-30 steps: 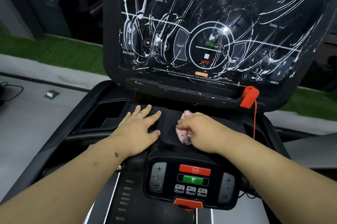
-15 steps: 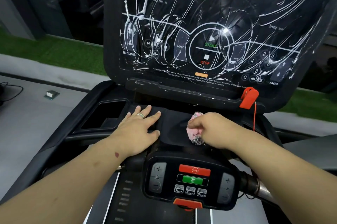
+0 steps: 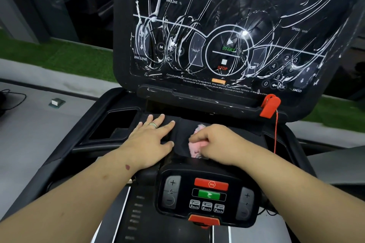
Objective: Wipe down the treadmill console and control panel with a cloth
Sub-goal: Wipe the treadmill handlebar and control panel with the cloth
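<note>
The black treadmill console [image 3: 233, 31] stands tilted in front of me, its glossy screen streaked with white foam lines. Below it lies a flat black tray surface [image 3: 181, 124]. My left hand [image 3: 150, 140] rests flat on that surface with fingers spread and a ring on one finger. Just to its right, my right hand [image 3: 215, 144] grips a bunched pink cloth [image 3: 194, 147] and presses it on the tray. Nearest me sits the small control panel [image 3: 209, 197] with a red stop button, a green go button and plus/minus keys.
A red safety clip [image 3: 270, 105] with a thin red cord hangs at the console's lower right edge. A deep cup-holder recess [image 3: 116, 124] opens left of my left hand. Grey floor, a small box [image 3: 56, 102] and green turf lie beyond on the left.
My right hand slid the pink cloth right across the tray, then back left toward my left hand. The left hand has stayed in place.
</note>
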A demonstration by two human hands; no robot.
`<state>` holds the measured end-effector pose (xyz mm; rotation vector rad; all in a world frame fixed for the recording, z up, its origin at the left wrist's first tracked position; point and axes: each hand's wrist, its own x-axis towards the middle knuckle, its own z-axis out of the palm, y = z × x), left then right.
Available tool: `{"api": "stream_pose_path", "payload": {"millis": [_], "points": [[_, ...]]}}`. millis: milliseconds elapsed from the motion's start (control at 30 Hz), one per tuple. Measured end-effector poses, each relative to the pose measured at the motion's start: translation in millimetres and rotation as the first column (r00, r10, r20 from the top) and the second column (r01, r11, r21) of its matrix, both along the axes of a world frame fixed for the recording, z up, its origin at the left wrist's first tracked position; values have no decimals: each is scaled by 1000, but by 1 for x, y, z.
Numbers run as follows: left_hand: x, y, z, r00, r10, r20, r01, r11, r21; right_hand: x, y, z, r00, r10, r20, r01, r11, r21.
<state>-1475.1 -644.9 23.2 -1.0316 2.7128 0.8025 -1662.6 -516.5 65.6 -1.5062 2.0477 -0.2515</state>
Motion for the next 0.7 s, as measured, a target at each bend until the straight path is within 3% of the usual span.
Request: {"api": "stream_pose_path", "payload": {"millis": [100, 167, 233, 333, 400, 500, 600, 700], "points": [[0, 0, 0, 1000, -3, 1, 3, 1000, -6, 6, -5, 8, 953, -128, 276, 178, 971, -163], [0, 0, 0, 1000, -2, -1, 2, 1000, -6, 2, -2, 13, 912, -174, 372, 282, 923, -260], [0, 0, -1, 1000, -1, -3, 1, 1000, -7, -3, 7, 13, 949, -132, 285, 216, 933, -287], [0, 0, -1, 1000, -3, -4, 3, 1000, -14, -15, 20, 4, 1000, -17, -5, 16, 977, -210], [0, 0, -1, 1000, -1, -5, 1, 1000, -11, -17, 23, 3, 994, -31, -105, 8, 977, -215], [1, 0, -2, 1000, 4, -14, -4, 1000, -8, -3, 16, 7, 994, 5, -114, -36, 963, -267], [0, 0, -2, 1000, 1, -9, -1, 1000, -8, 5, 10, 3, 980, 145, -139, -160, 981, -108], [0, -1, -2, 1000, 3, -14, -3, 1000, 1, -13, 12, 0, 955, 178, -236, -179, 984, 18]]}}
